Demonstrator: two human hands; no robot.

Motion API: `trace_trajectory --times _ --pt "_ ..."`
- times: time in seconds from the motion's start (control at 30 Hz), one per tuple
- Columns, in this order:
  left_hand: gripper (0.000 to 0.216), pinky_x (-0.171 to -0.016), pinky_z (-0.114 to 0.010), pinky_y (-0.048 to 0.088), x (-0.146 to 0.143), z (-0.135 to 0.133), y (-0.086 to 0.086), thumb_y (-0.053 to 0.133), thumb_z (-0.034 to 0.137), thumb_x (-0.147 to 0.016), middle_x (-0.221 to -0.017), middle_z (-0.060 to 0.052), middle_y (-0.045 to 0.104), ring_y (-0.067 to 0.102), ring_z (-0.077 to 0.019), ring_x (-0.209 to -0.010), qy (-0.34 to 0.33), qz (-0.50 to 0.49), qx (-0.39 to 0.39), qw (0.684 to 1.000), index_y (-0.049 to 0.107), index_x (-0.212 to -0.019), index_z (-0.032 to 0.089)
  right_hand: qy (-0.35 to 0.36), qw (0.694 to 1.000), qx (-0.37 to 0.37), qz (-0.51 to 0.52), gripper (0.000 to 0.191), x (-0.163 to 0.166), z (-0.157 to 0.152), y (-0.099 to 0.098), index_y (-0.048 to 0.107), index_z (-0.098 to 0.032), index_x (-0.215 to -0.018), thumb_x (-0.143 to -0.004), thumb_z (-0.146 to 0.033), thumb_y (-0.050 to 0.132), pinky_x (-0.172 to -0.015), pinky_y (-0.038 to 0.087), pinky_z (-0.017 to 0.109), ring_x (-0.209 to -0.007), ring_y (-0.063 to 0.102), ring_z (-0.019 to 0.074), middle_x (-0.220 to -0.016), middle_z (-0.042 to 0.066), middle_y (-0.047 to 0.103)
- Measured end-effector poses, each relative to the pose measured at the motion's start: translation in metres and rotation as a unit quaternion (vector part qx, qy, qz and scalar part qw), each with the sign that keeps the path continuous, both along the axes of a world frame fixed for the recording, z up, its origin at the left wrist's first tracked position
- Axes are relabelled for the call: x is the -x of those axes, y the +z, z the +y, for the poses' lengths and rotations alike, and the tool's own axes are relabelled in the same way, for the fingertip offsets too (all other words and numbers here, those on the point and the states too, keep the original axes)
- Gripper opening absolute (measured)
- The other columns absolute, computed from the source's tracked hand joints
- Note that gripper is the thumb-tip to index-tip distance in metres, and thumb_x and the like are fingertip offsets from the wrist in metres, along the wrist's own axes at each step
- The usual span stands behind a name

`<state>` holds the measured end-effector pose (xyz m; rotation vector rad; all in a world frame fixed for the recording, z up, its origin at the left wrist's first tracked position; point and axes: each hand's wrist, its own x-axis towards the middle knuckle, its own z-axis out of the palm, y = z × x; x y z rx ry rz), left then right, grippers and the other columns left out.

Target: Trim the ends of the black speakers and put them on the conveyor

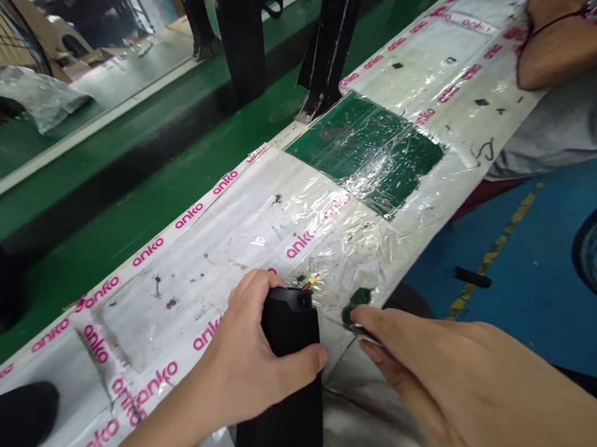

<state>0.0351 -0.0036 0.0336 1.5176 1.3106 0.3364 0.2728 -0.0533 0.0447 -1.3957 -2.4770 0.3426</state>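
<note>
My left hand point(245, 360) is wrapped round a black oblong casing point(289, 331) that lies on the taped bench near its front edge; thin red and yellow wires point(309, 283) stick out at its far end. My right hand point(456, 375) is beside it on the right, its fingers pressed together in a pinch on a thin metal tool point(369, 338) I cannot name. The tool's tip is at a small dark green piece point(355, 307) on the bench surface.
The bench point(195, 255) is covered in white sheet, clear film and pink "anko" tape, with a green patch point(369, 150) further along. Another person's arm point(559, 43) rests at the far right end. A green floor and dark legs point(329, 42) lie beyond; blue floor to the right.
</note>
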Motion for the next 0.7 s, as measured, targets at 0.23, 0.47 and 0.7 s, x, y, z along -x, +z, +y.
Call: trace_trajectory --times 0.23,0.47,0.7 --pt "0.05 -0.08 -0.042 0.048 -0.006 -0.003 0.001 0.081 0.027 -0.065 -0.101 0.0 0.053 0.056 -0.0254 -0.092 -0.003 0.021 -0.012 1.0 0.047 -0.102 0.027 0.034 0.998 -0.002 -0.044 0.048 0.021 0.006 -0.01 0.051 -0.016 -0.124 -0.08 -0.001 0.038 -0.038 0.034 0.036 -0.048 0.065 0.0199 -0.071 -0.001 0.065" --pt "0.049 -0.077 -0.04 0.049 -0.004 0.0 0.001 0.078 0.023 -0.063 -0.101 0.0 0.053 0.056 -0.0239 -0.09 -0.016 0.021 -0.021 0.999 0.047 -0.101 0.027 0.038 0.997 -0.016 -0.072 0.06 0.025 0.005 -0.01 0.051 -0.013 -0.128 -0.069 -0.003 0.046 -0.039 0.035 0.036 -0.045 0.062 0.0207 -0.072 0.001 0.065" --pt "0.047 -0.078 -0.039 0.049 -0.004 -0.002 0.001 0.075 0.02 -0.062 -0.102 0.001 0.051 0.055 -0.0229 -0.091 -0.012 0.025 -0.031 0.999 0.048 -0.1 0.027 0.035 0.996 0.02 -0.083 0.068 0.023 0.004 -0.01 0.05 -0.014 -0.131 -0.064 -0.003 0.051 -0.041 0.038 0.035 -0.051 0.065 0.02 -0.078 0.0 0.068"
